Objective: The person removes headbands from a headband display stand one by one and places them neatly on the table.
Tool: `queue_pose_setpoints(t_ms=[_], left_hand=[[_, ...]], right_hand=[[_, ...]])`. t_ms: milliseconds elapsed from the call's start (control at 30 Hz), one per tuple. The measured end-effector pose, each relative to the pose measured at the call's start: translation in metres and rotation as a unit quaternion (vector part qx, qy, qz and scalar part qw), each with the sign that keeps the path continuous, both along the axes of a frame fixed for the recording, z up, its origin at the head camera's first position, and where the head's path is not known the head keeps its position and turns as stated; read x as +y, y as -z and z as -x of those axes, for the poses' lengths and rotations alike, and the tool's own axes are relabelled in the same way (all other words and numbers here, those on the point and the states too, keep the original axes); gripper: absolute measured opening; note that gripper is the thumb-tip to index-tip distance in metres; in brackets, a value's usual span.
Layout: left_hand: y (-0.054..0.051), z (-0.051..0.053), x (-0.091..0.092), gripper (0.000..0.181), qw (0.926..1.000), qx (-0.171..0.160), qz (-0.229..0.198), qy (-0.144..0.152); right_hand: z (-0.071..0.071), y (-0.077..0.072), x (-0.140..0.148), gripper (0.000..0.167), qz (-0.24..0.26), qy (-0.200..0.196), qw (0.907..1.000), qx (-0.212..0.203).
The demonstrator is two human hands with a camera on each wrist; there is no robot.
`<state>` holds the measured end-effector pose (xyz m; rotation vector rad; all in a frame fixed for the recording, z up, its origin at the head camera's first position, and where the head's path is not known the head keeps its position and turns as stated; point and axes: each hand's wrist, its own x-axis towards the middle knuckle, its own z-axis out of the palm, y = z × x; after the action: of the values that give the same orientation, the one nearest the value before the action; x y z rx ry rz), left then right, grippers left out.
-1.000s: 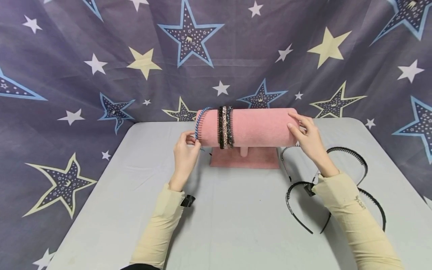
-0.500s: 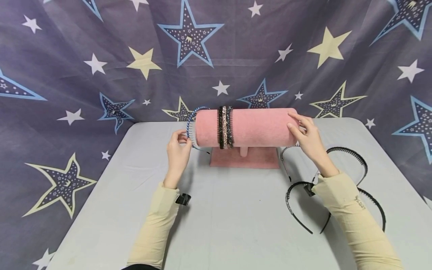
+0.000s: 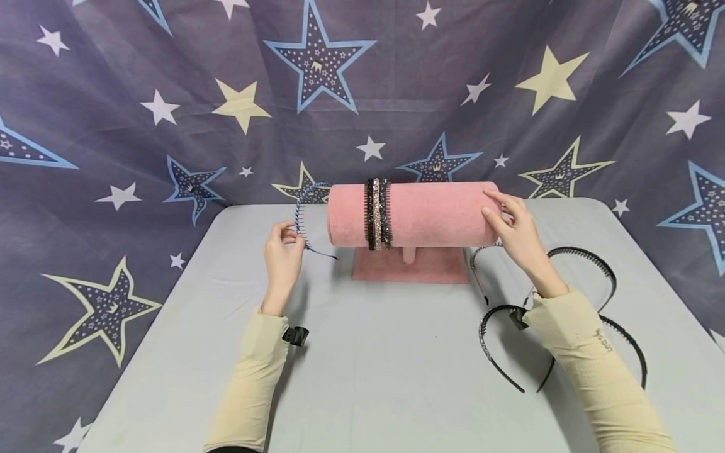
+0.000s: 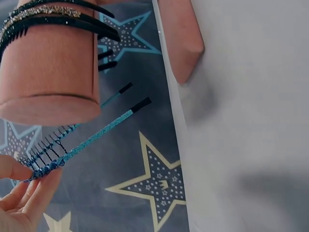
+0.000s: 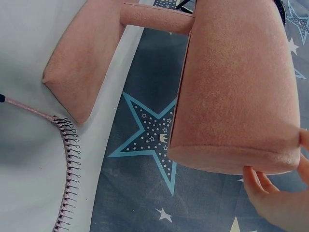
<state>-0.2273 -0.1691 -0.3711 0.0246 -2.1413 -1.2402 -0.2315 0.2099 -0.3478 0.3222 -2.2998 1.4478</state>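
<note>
My left hand (image 3: 283,261) pinches a blue toothed headband (image 3: 298,214) between thumb and fingers. This headband stands just off the left end of a pink padded headband stand (image 3: 444,214); in the left wrist view its two black-tipped ends (image 4: 141,105) point past the roll. At the opposite end, my right hand (image 3: 517,233) grips the roll, with the thumb on its front and fingers at its top and end face (image 5: 231,162). Three sparkly headbands, including a gold one (image 3: 377,214) between two dark ones, sit side by side around the roll, left of its middle.
The stand's pink base (image 3: 436,267) rests on the grey-white tabletop (image 3: 391,365). Several headbands lie at the right, near and under my right forearm, among them a black one (image 3: 589,251) and a pinkish one (image 5: 67,169). A star-patterned cloth (image 3: 192,119) hangs behind.
My left hand has drawn the blue headband leftward off the end of the roll, so a gap now shows between them. The right hand and the stand have stayed in place.
</note>
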Motion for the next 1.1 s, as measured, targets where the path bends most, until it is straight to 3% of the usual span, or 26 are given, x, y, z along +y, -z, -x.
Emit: queue_pose_setpoints(t_ms=[267, 400, 633, 767, 900, 1100], left_hand=[[0.002, -0.005, -0.016, 0.028, 0.9995, -0.03, 0.01, -0.005], [0.002, -0.009, -0.025, 0.028, 0.998, -0.062, 0.009, -0.001], [0.004, -0.014, -0.041, 0.028, 0.9921, -0.119, -0.022, 0.032], [0.005, -0.017, -0.047, 0.028, 0.9887, -0.145, -0.007, 0.037], [0.006, -0.019, -0.054, 0.028, 0.9819, -0.182, 0.003, 0.051], [0.007, -0.023, -0.065, 0.031, 0.9656, -0.237, -0.016, 0.106]], right_hand=[[-0.002, 0.0, -0.001, 0.038, 0.04, -0.025, 0.9987, 0.022], [-0.001, 0.0, -0.001, 0.038, 0.031, -0.019, 0.9991, 0.021], [0.0, 0.0, -0.001, 0.039, 0.01, -0.005, 0.9999, 0.002], [-0.001, -0.001, -0.001, 0.039, 0.006, -0.003, 1.0, 0.001], [0.0, 0.001, 0.0, 0.039, 0.003, -0.004, 1.0, 0.004], [0.001, 0.001, 0.001, 0.039, 0.005, -0.006, 0.9999, 0.008]])
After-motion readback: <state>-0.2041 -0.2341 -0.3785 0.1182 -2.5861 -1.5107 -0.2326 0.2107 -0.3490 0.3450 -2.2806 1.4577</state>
